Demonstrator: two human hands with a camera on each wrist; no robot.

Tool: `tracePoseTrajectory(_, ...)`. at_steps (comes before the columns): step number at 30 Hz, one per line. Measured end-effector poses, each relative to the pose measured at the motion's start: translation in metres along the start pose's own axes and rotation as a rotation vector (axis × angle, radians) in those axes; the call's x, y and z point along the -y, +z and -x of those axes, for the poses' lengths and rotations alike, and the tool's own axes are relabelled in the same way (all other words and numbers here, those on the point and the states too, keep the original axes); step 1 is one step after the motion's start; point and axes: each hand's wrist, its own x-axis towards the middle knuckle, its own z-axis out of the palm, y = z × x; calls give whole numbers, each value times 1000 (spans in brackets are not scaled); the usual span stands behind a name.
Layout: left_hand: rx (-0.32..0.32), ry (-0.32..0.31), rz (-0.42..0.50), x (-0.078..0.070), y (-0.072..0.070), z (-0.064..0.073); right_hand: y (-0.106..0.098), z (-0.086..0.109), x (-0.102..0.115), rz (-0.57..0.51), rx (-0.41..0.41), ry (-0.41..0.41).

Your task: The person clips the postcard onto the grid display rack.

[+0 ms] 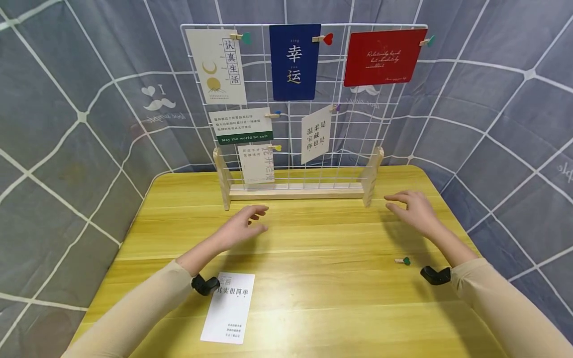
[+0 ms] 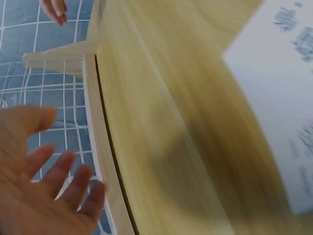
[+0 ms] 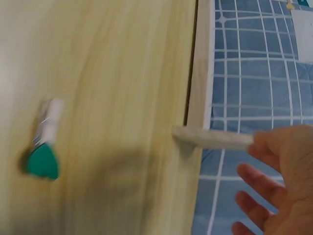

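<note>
My left hand [image 1: 241, 227] hovers over the table in front of the rack's left foot, fingers loosely bent and holding nothing. Below its wrist lies a white card [image 1: 228, 313] with dark lettering, partly covered by the black wrist camera. My right hand [image 1: 414, 211] is in the air just right of the rack's right foot, with thumb and fingers apart and nothing between them. A small wooden clothespin with a green heart [image 1: 403, 261] lies on the table below that hand; the right wrist view also shows this clothespin [image 3: 45, 142].
A white wire grid rack [image 1: 304, 191] on wooden feet stands at the table's back. Clothespins hold several cards on it, among them a blue card [image 1: 294, 64], a red card [image 1: 382, 57] and a white-and-green card [image 1: 241, 125]. Grey checked fabric [image 1: 58, 174] surrounds the wooden table [image 1: 322, 288].
</note>
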Motion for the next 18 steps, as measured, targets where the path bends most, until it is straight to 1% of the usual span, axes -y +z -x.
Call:
tracePoseTrajectory(4,120,31,-135,9,-2,21,1,17,-13,4,104,-32)
tracePoseTrajectory(8,193,47,-218,19,-5,47,2,37,-22,-39,206,8)
tracePoseTrajectory(10,216,33,-247,24,-5,58,3,46,-26,-66,241,43)
tracePoseTrajectory(11,226,29,-261,26,-5,63,3,50,-28,-76,251,57)
tracePoseTrajectory(15,253,27,-287,33,-6,79,4,63,-35,-98,251,55)
tracePoseTrajectory(18,272,48,-284,37,-6,90,7,73,-37,-114,241,57)
